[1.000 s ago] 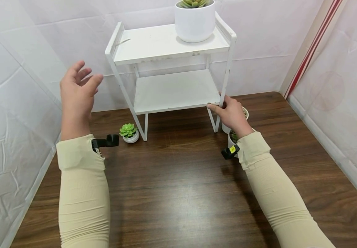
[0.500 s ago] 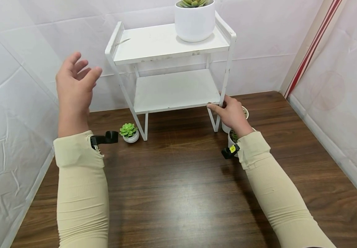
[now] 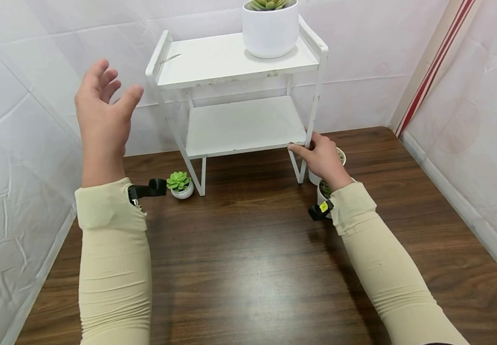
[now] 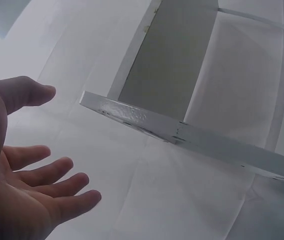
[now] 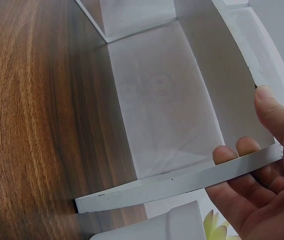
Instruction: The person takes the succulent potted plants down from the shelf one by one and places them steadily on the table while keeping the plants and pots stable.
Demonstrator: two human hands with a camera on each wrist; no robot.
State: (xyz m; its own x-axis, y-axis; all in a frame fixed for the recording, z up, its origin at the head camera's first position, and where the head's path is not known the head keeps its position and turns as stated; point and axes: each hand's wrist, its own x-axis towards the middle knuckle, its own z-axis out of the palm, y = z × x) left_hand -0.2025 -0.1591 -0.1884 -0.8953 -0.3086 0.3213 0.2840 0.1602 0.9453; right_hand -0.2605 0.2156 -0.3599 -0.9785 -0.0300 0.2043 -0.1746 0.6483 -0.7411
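Note:
A white two-tier shelf rack stands on the brown wooden table. My right hand grips its front right leg at the height of the lower tier. In the right wrist view the fingers curl round the white bar, while the thumb lies on the tier's edge. Raised to the left of the rack, my left hand holds nothing. Its fingers and thumb are spread and loosely bent, apart from the rack's upper left side bar in the left wrist view.
On the upper tier sits a large white pot with a succulent. A small green succulent stands by the rack's left leg. White pots stand at the right leg, partly hidden by my right hand. White sheeting encloses the table.
My left hand has risen and shifted slightly left, its thumb and fingers spreading wider. The right hand keeps its grip on the rack, which stays where it was.

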